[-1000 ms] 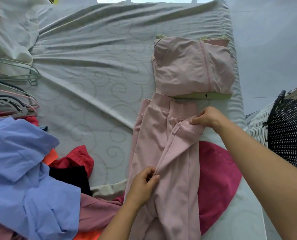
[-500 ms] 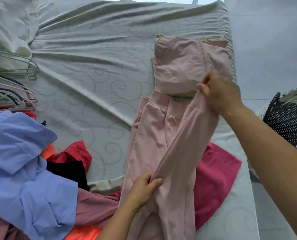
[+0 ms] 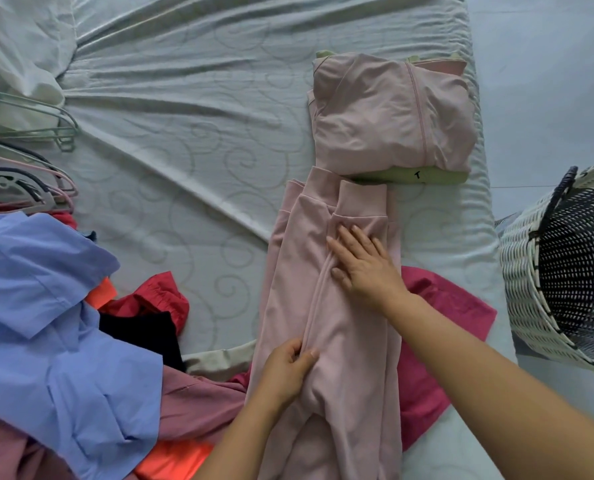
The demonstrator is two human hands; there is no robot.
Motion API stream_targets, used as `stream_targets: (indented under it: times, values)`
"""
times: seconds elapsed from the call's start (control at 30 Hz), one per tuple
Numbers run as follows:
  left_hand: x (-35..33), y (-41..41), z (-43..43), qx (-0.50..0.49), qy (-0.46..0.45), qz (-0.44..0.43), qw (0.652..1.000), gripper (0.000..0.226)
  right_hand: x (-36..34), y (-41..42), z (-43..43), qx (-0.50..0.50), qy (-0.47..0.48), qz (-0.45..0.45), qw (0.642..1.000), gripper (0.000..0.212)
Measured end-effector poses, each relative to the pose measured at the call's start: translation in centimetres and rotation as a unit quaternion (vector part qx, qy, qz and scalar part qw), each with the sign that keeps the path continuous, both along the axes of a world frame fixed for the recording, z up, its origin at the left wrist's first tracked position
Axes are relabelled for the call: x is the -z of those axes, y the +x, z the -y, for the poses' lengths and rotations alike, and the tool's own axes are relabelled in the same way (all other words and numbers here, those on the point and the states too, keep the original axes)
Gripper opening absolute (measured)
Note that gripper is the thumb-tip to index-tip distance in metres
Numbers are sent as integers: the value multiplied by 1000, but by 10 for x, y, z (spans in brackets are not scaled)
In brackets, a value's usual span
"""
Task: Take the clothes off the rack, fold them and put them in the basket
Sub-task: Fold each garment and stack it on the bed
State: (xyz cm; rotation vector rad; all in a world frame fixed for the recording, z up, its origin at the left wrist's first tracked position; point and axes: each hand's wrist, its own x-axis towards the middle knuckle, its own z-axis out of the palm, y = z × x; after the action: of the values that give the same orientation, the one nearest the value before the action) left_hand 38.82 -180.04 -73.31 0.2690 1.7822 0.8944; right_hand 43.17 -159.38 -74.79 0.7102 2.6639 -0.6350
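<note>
the right hand (image 3: pixel 364 268) has let go of the raised leg and now presses flat-fingered on the pale pink trousers (image 3: pixel 326 334) mid-bed, left hand (image 3: pixel 288 368) pinching the fold, so halving lengthwise looks done.

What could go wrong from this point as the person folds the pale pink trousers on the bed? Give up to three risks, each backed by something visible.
1. The pink trousers lie partly over a magenta garment, which might get dragged along in the next fold.
2. The left hand pinches the centre ridge while the right hand presses flat; creases may get pressed in.
3. The folded stack sits near the bed edge and may slip off.
</note>
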Motion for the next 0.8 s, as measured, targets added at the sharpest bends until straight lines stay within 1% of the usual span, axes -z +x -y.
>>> stream_targets:
  times: [0.03,0.07,0.1,0.13,0.17,0.2,0.23,0.27,0.33,0.37,0.4,0.43,0.47,0.5,0.53,0.57,0.67,0.7,0.73,0.77,0.8]
  values:
    - [1,1,2,0,6,8,1000,28,2,-2,0,30,-34,-53,998,59]
    - [2,3,5,1,17,8,1000,28,0,-7,1,84,-62,-138,985,60]
    - [2,3,8,10,27,1,1000,35,-2,-10,1,169,-77,-204,961,60]
    - [2,4,9,20,37,-5,999,44,-5,-14,-3,262,-67,-247,931,58]
    - [-1,3,9,24,41,-5,999,49,-8,-17,-9,354,-56,-248,900,56]
    - [-2,3,8,18,46,5,999,53,-9,-20,-16,435,-57,-216,872,53]
    - [-4,1,6,3,47,26,999,52,-11,-23,-25,502,-72,-172,845,53]
    - [-4,0,4,-20,47,47,998,45,-10,-26,-34,552,-96,-143,816,53]
    - [-5,-4,-4,-64,41,70,995,30,-9,-29,-54,613,-163,-137,761,53]
    - [-5,-7,-11,-77,39,57,995,30,-10,-29,-62,625,-198,-141,742,51]
    - [-3,-10,-17,-81,37,40,995,31,-11,-29,-66,624,-228,-141,734,45]
    - [-3,-12,-24,-81,35,26,996,32,-14,-29,-68,613,-240,-143,739,36]
    - [-2,-15,-30,-74,27,15,997,32,-16,-27,-70,592,-212,-148,764,27]
    - [0,-17,-35,-65,19,4,998,27,-19,-26,-70,562,-160,-159,795,23]
    - [3,-20,-39,-56,13,-8,998,18,-21,-23,-71,533,-99,-184,820,21]
    - [5,-23,-42,-49,10,-19,999,10,-25,-22,-70,509,-45,-211,833,21]
    - [9,-26,-42,-24,3,-56,998,13,-33,-20,-61,462,49,-252,849,20]
    - [8,-26,-42,-20,4,-59,998,14,-32,-19,-55,422,62,-263,865,22]
    - [8,-27,-41,-18,5,-61,998,16,-28,-18,-48,354,72,-270,893,27]
    - [7,-27,-40,-14,7,-67,998,19,-21,-17,-40,273,74,-250,926,33]
    - [8,-27,-38,-8,6,-76,997,22,-13,-15,-31,194,65,-197,959,39]
